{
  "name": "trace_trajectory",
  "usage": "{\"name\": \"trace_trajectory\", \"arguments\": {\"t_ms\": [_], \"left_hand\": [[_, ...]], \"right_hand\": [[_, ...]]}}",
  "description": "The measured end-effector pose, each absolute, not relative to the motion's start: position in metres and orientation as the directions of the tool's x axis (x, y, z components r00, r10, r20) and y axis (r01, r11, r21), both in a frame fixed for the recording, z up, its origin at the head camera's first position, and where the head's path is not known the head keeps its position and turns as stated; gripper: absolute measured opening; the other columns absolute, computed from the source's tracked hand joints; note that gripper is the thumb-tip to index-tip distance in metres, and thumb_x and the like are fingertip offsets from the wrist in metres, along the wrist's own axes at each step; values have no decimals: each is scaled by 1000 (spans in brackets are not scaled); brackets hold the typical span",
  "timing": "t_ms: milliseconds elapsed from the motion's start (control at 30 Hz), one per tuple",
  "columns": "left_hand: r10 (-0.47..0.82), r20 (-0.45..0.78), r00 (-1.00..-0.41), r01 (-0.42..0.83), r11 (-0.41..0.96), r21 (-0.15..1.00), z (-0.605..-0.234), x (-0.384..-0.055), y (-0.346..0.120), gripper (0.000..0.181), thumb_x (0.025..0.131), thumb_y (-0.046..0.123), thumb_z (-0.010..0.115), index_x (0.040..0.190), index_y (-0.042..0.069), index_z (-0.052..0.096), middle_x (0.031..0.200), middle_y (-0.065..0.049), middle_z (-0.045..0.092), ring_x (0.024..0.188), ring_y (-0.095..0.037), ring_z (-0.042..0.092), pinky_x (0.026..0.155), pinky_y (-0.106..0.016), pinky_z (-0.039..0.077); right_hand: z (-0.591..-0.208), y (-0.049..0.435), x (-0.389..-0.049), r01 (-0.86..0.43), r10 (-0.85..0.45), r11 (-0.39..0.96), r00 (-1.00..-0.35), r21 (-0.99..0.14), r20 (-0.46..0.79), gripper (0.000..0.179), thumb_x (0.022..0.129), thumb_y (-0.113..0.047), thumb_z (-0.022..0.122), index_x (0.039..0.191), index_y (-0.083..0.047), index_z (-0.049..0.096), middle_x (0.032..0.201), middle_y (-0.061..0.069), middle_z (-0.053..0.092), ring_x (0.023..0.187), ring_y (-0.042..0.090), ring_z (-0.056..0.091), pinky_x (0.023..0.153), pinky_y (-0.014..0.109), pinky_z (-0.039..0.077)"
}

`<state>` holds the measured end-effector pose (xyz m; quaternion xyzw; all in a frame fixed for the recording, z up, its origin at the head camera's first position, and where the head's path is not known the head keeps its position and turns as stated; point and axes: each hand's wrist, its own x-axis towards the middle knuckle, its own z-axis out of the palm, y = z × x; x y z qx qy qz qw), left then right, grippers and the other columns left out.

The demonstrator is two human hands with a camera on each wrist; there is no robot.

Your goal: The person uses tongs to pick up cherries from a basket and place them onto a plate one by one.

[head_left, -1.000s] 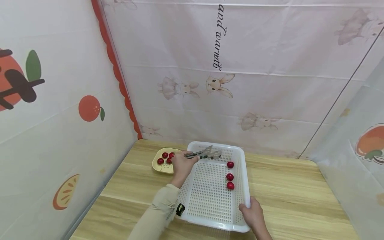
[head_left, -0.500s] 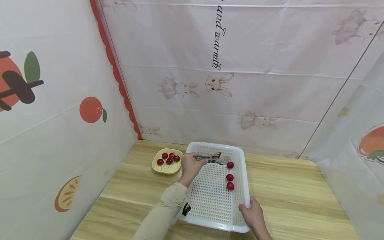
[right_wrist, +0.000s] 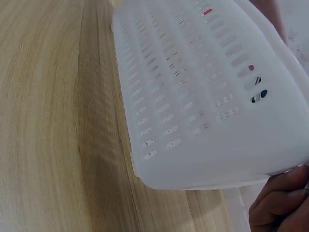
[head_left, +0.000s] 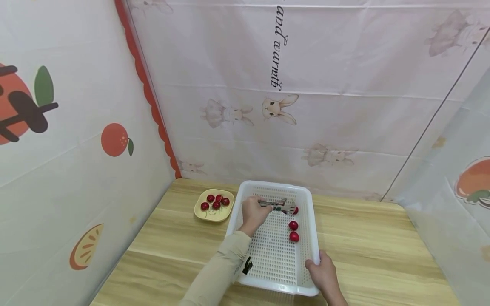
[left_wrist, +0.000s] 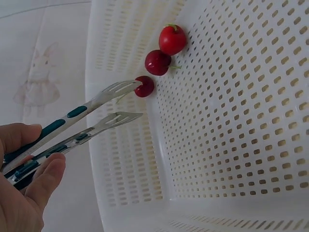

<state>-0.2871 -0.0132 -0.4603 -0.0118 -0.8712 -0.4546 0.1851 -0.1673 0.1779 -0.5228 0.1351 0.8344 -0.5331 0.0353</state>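
Note:
My left hand (head_left: pixel 253 214) is over the white perforated basket (head_left: pixel 268 259), holding metal tongs (left_wrist: pixel 96 99) with teal grips between thumb and fingers. The tongs' two arms stand apart in the left wrist view. One slotted tip overlaps the farthest cherry (left_wrist: pixel 146 87) near the basket wall. Two more red cherries, a dark one (left_wrist: pixel 157 63) and a brighter one (left_wrist: pixel 173 39), lie in a row beside it, green stems showing. At the basket's near right corner, my right hand (head_left: pixel 323 272) grips the rim, its thumb on top.
To the left of the basket, a small yellow plate (head_left: pixel 205 216) bears several cherries (head_left: pixel 216 205). Everything stands on a wood-grain table (head_left: pixel 367 242). Printed fabric walls (head_left: pixel 245 144) rise behind and on both sides.
My left hand has moved right from near the plate into the basket, bringing the tongs to the farthest cherry. The right hand keeps its hold on the rim.

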Motion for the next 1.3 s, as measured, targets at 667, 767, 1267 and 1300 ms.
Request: {"name": "trace_trajectory", "arguments": {"t_ms": [667,767,1267,1300], "left_hand": [[-56,288,-956,166,707,688,-465,-291,1,34,56,9,88,85,3,73,81,-5,68,75,-23,63,70,-36,49],[-52,325,-944,196,704,682,-467,-292,1,24,60,4,83,83,3,74,74,-4,68,62,-16,62,64,-33,51],[-19,388,-922,260,712,652,-467,-294,3,10,65,0,71,74,4,73,66,-3,67,50,-6,54,54,-26,49],[-21,386,-922,257,713,652,-465,-294,2,9,65,1,71,73,5,73,63,-1,66,48,-6,53,53,-26,48]], "right_hand": [[-519,178,-168,282,192,400,-956,-872,-221,45,78,0,53,119,17,43,104,33,55,86,44,61,60,40,54],[-519,178,-168,281,193,400,-956,-872,-219,45,78,0,53,119,17,43,104,33,55,86,44,61,60,40,54],[-518,177,-168,285,185,397,-956,-872,-228,46,79,0,52,120,17,42,106,33,54,88,44,60,62,41,54],[-518,177,-169,286,183,396,-956,-872,-230,46,79,0,52,120,17,42,106,33,54,88,44,60,62,40,53]]}}
